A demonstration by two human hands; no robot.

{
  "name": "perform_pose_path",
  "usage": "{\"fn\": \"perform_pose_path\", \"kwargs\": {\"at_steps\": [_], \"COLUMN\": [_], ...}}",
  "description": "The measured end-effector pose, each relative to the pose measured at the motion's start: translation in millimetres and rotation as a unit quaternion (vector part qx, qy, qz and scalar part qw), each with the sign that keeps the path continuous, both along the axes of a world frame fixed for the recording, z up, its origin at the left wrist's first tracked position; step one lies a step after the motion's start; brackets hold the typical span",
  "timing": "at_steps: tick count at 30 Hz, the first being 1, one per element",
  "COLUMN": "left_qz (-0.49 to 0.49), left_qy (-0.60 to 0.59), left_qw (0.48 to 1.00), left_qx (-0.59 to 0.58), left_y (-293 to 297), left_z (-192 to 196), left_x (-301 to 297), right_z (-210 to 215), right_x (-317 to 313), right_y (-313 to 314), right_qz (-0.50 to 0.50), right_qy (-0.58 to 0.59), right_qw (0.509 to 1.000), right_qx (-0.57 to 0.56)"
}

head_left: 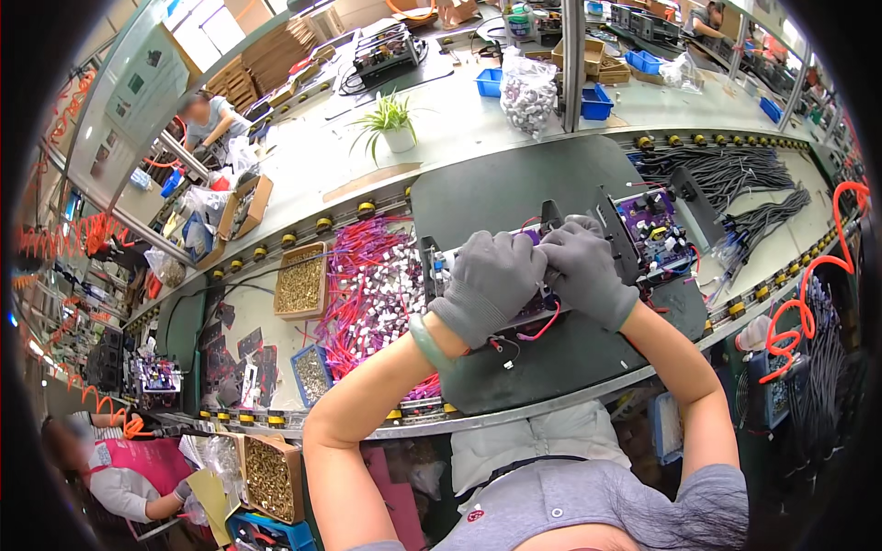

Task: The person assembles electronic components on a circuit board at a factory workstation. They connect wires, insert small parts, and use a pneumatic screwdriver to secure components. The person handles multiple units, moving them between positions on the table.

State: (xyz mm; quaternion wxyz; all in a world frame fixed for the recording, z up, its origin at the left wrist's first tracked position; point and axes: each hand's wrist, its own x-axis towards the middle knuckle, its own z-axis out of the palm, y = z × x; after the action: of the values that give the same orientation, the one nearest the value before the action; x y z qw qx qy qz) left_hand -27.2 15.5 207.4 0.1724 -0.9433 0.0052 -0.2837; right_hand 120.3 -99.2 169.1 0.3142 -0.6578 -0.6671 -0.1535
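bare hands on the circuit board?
No: both the left hand and the right hand wear grey gloves as they press on the purple circuit board on the dark mat.

Matt grey knit cloth gloves [528, 275] (both hands) over glossy purple circuit board [654, 220], matt dark mat [514, 188].

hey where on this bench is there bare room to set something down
The dark mat is bare behind the gloved left hand and right hand, up to the potted plant; also bare near its front edge. Crowded: purple wire pile left, black cables right.
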Motion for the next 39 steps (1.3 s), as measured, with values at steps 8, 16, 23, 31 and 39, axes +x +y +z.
{"fn": "perform_pose_path", "kwargs": {"at_steps": [8,16,23,31,39], "left_qz": [0.059,0.113,0.138,0.12,0.122], "left_qy": [0.138,0.109,0.026,-0.015,-0.018], "left_qw": [0.75,0.943,0.941,0.917,0.919], "left_qx": [-0.644,-0.293,-0.309,-0.381,-0.375], "left_y": [19,28,61,58,56], "left_z": [-21,-11,-38,-42,-39], "left_x": [3,-4,-46,-43,-41], "right_z": [-10,17,12,17,21], "right_x": [-1,9,4,3,7], "right_y": [-6,11,34,28,48], "right_qz": [0.013,0.067,0.11,0.105,0.158], "right_qy": [0.093,-0.115,-0.234,-0.218,-0.249], "right_qw": [0.994,0.988,0.954,0.961,0.912], "right_qx": [0.049,-0.081,-0.152,-0.133,-0.284]}}
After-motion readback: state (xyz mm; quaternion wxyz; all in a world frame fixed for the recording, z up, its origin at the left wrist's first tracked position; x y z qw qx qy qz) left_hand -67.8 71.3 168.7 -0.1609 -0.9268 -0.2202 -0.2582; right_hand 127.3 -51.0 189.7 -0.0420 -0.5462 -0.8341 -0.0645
